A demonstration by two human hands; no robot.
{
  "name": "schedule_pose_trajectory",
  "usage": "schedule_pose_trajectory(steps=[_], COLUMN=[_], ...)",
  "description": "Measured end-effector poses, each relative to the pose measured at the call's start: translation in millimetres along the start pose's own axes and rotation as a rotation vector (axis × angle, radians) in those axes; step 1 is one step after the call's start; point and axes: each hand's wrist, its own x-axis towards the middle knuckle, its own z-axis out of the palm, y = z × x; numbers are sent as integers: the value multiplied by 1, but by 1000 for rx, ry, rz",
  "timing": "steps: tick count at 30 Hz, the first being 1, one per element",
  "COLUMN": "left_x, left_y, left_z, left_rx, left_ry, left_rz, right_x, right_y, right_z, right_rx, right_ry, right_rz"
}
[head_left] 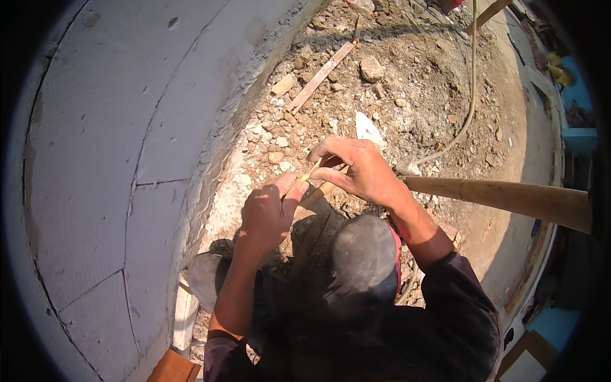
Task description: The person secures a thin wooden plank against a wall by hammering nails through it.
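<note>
My left hand (pixel 267 210) and my right hand (pixel 366 170) meet above the rubble, between my knees and a broken rock. Fingertips of both are pinched on a thin yellowish strip (pixel 310 171); its exact kind is too small to make out. Behind my right wrist runs a bamboo pole (pixel 503 196), reaching off to the right. A shorter piece of the same tan colour (pixel 316 196) shows beneath my hands, partly covered by them. My dusty knee (pixel 365 251) is just below my right hand.
A grey block wall (pixel 121 146) with cracked joints rises on the left. Rubble and soil (pixel 420 95) cover the ground, with a wooden slat (pixel 323 76), a stone (pixel 371 69) and a white shard (pixel 369 130). A hose (pixel 472 95) curves along the right. An orange-brown brick (pixel 173 367) lies lower left.
</note>
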Motion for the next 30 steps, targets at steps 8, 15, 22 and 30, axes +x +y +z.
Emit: schedule_pose_trajectory(steps=[8, 15, 22, 30], left_x=[-2, -10, -7, -19], left_y=[-4, -6, -25, -9], left_z=[20, -5, -3, 0], left_rx=[-89, -239, -104, -167], left_ry=[622, 567, 550, 435], left_rz=[459, 449, 498, 413], right_x=[2, 4, -2, -14], right_y=[-5, -5, -9, -6], right_z=[2, 16, 21, 22], right_rx=[-60, -120, -124, -122], right_ry=[167, 212, 131, 23], right_rz=[-234, -294, -283, -236])
